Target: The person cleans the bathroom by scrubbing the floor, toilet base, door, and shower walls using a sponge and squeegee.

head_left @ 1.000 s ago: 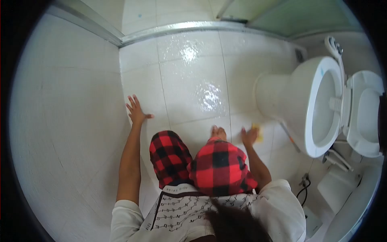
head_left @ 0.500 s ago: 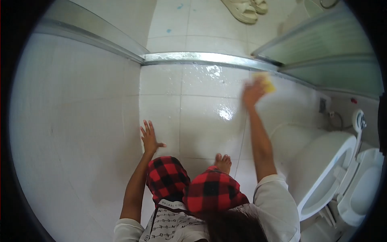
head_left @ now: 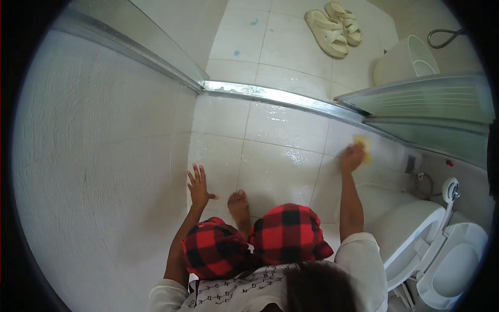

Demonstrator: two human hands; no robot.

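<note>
My right hand (head_left: pixel 352 158) is closed on a yellow sponge (head_left: pixel 367 151), held at the right side of the tiled floor, close to the metal door track (head_left: pixel 291 100). The hand covers part of the sponge, and both are slightly blurred. My left hand (head_left: pixel 198 187) has its fingers spread and holds nothing. It is low at the left, where the pale wall (head_left: pixel 104 156) meets the floor tiles (head_left: pixel 280 171); I cannot tell which of the two surfaces it touches. Wet patches shine on the tiles between my hands.
A toilet (head_left: pixel 410 244) with its lid raised stands at the right, with a hand sprayer (head_left: pixel 451 190) beside it. Ribbed glass door panels (head_left: pixel 431 106) border the upper right. Beyond the track are cream sandals (head_left: pixel 328 34) and a white bin (head_left: pixel 397 62). My bare foot (head_left: pixel 239 210) is on the floor.
My right hand has moved the sponge right and nearer to me along the floor. My view has shifted, showing more beyond the track. My left hand stays spread near the wall.
</note>
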